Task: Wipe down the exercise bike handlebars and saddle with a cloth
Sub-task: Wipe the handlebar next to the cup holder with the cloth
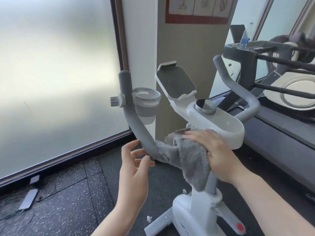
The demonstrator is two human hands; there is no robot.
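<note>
The cloth (pixel 185 160) is fuzzy grey, and the handlebars (pixel 136 126) are matte grey on a white bike frame (pixel 192 212). The floor (pixel 71 189) is black speckled with white, and a red-bordered sign (pixel 196 10) hangs on the beige pillar (pixel 184 46).

Our right hand (pixel 211 150) presses the grey cloth (pixel 185 157) onto the handlebar (pixel 136 126) near its stem; our left hand (pixel 134 160) hovers beside it, fingers relaxed.

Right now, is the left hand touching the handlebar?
Cannot tell. In the head view the left hand is open beside the handlebar, fingertips overlapping its bend; neither contact nor gap shows plainly.
</note>
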